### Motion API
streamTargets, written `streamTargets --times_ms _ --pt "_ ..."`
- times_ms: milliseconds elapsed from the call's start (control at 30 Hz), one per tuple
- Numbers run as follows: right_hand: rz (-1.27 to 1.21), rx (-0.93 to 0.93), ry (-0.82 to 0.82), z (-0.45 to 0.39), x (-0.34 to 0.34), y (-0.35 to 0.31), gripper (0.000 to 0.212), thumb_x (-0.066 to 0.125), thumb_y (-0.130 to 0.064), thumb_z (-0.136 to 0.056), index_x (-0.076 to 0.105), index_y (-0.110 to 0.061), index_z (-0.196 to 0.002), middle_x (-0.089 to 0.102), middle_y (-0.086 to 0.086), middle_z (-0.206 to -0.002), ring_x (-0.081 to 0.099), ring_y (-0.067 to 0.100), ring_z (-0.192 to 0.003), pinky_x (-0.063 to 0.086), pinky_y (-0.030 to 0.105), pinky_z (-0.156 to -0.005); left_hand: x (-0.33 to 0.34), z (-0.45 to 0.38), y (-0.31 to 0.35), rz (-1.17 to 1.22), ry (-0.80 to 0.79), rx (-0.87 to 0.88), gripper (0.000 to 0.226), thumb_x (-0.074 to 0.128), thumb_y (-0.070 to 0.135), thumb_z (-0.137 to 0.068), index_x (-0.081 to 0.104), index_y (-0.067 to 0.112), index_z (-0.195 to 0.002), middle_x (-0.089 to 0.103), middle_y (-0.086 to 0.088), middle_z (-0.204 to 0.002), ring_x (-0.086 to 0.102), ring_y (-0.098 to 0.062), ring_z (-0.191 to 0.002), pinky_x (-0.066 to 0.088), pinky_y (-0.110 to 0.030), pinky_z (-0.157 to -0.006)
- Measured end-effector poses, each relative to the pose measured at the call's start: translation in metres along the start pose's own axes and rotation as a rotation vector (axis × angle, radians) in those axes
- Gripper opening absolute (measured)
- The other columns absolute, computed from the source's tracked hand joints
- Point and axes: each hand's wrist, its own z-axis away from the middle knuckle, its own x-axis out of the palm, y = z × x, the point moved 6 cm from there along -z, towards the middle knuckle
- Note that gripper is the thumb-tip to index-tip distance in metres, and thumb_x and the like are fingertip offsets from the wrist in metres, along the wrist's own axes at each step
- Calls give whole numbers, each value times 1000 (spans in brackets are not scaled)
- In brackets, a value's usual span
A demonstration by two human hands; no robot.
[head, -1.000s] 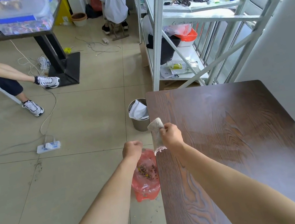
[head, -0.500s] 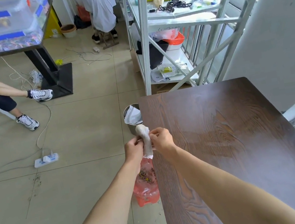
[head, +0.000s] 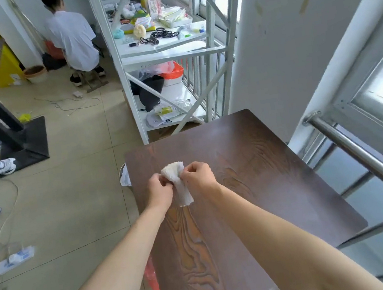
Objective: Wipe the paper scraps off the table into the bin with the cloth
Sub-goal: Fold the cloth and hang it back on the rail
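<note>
A white cloth [head: 178, 185] hangs above the dark wooden table [head: 255, 184], gripped from both sides. My left hand [head: 159, 192] pinches its left edge and my right hand [head: 198, 177] pinches its right edge, both over the table's left part. The red-bagged bin [head: 151, 275] stands on the floor by the table's left edge, mostly hidden behind my left forearm and the tabletop. No paper scraps show on the table.
A grey bin with white paper [head: 124, 176] peeks out at the table's far left corner. A white metal shelf rack [head: 165, 55] stands beyond the table. A power strip [head: 14, 259] and cables lie on the floor; people sit at left and back.
Both hands moved with the cloth from over the red bin at the table's left edge to above the tabletop. My left hand took hold of the cloth. The view shifted right.
</note>
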Motion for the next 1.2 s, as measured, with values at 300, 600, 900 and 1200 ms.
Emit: streamTargets --times_ms 300,600,900,1200 --pt "-106 -154 18 0 -164 -7 19 60 -11 -81 50 -14 -65 55 -1 -67 50 4 -58 43 10 -52 101 35 94 134 23 4 10 37 2 -93 40 9 -100 48 -9 -104 53 -27 -94 46 -34 -66" --pt "-137 -16 181 -22 -277 46 34 53 -34 -92 59 -15 -65 65 8 -65 59 19 -53 47 30 -55 214 57 151 484 -118 -85 39 36 44 -86 62 16 -95 65 -17 -106 61 -28 -93 46 -35 -77" --pt "23 0 316 -23 -332 71 19 63 -21 -82 60 -12 -65 58 0 -63 53 13 -63 40 24 -55 287 83 198 449 -243 73 26 50 -5 -87 51 10 -109 61 0 -93 59 -14 -87 47 -21 -77" --pt "-5 18 469 -16 -351 82 19 65 -29 -80 51 -17 -73 56 -5 -65 51 12 -62 43 27 -59 306 84 197 460 -249 10 14 54 4 -89 57 9 -102 63 -6 -91 60 -19 -88 47 -30 -80"
